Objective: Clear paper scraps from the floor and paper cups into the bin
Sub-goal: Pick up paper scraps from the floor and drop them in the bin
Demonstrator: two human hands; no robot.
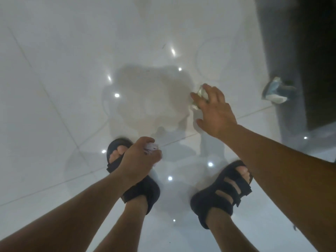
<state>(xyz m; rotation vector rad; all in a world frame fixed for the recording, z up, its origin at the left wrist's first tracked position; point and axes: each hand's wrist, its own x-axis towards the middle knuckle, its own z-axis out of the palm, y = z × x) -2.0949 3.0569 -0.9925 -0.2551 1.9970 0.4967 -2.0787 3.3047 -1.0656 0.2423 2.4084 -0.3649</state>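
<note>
Down over the glossy white floor, left hand clamps fingers round a white scrap; right hand, fingers spread, touches a greenish scrap.

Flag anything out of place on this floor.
A crumpled blue-and-white scrap lies on the floor beside the dark furniture, untouched. The right hand reaches over a greenish scrap; the left hand holds crumpled white paper.
</note>
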